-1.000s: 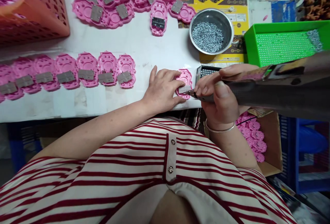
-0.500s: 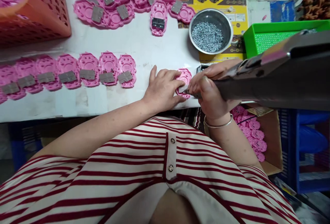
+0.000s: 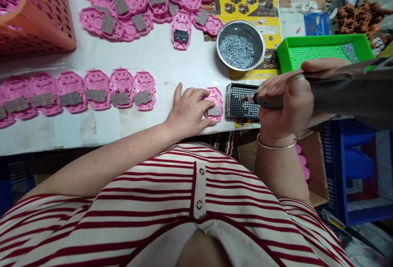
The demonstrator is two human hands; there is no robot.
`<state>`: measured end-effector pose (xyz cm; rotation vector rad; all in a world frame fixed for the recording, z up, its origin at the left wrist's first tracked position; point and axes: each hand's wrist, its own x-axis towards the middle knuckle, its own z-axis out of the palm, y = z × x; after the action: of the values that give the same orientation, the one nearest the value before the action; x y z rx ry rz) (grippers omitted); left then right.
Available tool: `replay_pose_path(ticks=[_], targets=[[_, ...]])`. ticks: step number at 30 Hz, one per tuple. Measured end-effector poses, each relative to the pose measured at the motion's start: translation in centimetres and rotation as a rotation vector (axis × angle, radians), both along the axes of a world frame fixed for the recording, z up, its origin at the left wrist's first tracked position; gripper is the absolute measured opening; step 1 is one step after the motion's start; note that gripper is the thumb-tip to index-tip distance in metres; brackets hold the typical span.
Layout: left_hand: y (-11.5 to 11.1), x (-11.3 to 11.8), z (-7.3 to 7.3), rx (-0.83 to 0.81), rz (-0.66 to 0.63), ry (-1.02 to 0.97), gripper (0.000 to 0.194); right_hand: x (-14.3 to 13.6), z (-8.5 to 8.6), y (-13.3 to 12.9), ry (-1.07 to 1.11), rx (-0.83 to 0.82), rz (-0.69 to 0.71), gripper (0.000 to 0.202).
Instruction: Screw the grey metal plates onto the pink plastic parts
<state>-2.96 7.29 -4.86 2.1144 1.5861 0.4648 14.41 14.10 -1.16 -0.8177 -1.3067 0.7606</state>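
— Where does the pink paw-shaped part (image 3: 214, 102) lie from each hand?

— It sits near the front edge of the white surface (image 3: 172, 60), touching the left side of the black perforated screw tray (image 3: 241, 101). The left hand (image 3: 188, 111) is the nearer one by far: it rests on the part, fingers spread flat over its left half, pinning it down rather than closing around it. The right hand (image 3: 287, 101) is on the other side of that tray, closed around the grey electric screwdriver (image 3: 322, 93).

— And the driver's line?

— Its long axis runs roughly level across the view, body to the right, bit pointing left. The tip is over the tray's hole grid, near its middle, so the part lies to the left of the tip, just past the tray's left rim.

— How does the part look?

— Bright pink moulded plastic with a scalloped outline, a small grey metal plate across its lower half. Its long axis runs away from the person. Whether screws are in the plate is too small to tell.

— Anything else by the tray?

— Just behind it stands a steel bowl of screws (image 3: 240, 46); to the right of the bowl, a green tray (image 3: 322, 50). Well to the left of the screw tray lies a row of like pink parts (image 3: 92, 93).
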Motion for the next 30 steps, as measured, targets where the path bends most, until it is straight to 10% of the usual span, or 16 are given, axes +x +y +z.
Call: replay_pose_path(ticks=[15,24,30], targets=[[-0.2,-0.1,-0.1,-0.006,-0.003,-0.010,0.034,-0.7,-1.6,0.5,0.048,0.212,-0.147,0.022],[-0.2,-0.2,-0.3,0.007,0.036,-0.078,0.045,-2.6,0.1,-2.9,0.131,0.174,0.204,0.016],[-0.3,-0.6,0.2,0.082,0.067,-0.174,0.004,-3.4,1.4,-3.5,0.170,0.151,0.298,0.013]])
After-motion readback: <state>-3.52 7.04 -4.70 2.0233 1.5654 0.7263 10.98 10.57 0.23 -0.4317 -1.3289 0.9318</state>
